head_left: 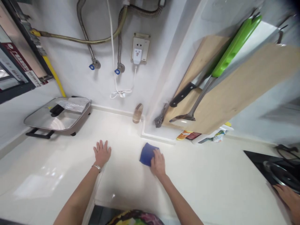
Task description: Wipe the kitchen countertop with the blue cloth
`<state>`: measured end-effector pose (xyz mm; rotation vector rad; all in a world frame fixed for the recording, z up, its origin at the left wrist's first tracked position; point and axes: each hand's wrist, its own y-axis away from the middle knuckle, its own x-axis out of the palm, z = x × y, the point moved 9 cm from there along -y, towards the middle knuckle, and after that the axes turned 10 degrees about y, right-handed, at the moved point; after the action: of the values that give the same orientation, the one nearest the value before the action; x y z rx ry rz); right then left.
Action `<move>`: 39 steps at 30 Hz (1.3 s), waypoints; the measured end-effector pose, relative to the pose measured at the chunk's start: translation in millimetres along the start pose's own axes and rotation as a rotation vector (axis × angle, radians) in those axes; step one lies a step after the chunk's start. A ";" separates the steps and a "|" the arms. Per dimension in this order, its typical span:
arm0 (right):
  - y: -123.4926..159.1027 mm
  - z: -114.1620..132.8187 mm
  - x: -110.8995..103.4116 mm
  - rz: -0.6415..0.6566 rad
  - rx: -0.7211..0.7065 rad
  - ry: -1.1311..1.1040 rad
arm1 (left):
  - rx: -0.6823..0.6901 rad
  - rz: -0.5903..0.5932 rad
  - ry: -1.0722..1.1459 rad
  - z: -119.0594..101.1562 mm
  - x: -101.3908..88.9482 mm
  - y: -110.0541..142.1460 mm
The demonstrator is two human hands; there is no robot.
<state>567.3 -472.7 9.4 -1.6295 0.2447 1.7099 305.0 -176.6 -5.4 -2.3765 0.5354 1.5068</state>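
Observation:
A folded blue cloth (146,154) lies flat on the white countertop (126,178). My right hand (158,164) rests on the cloth's right side with its fingers bent over it. Further left, my left hand (102,153) lies on the bare counter, palm down and fingers spread. A bracelet (96,168) circles my left wrist. Beyond the cloth, a small brownish bottle or jar (137,113) stands in the corner against the wall.
An electric pan (58,120) with a glass lid sits at the left. Cutting boards (225,93), a knife (184,93) and a green-handled spatula (225,59) hang at the right wall. Another person's hand (288,197) is beside the black cooktop (260,165) at the right edge.

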 end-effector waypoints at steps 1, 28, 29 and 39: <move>-9.3 13.3 6.9 0.022 -0.023 -0.002 | -0.005 -0.016 -0.001 -1.8 0.7 4.7; -34.7 -134.1 16.5 0.163 0.012 0.258 | 0.040 -0.145 -0.078 -24.1 -12.9 13.4; -31.6 -149.5 13.6 0.164 0.050 0.273 | 0.042 -0.142 -0.076 -24.8 -13.0 13.5; -22.4 -189.1 4.0 0.107 0.446 0.340 | 0.055 -0.171 -0.082 -30.9 -14.1 14.7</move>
<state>728.8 -569.6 -19.0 -1.5721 0.8287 1.3186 317.8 -200.4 19.9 -2.2446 0.3410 1.4867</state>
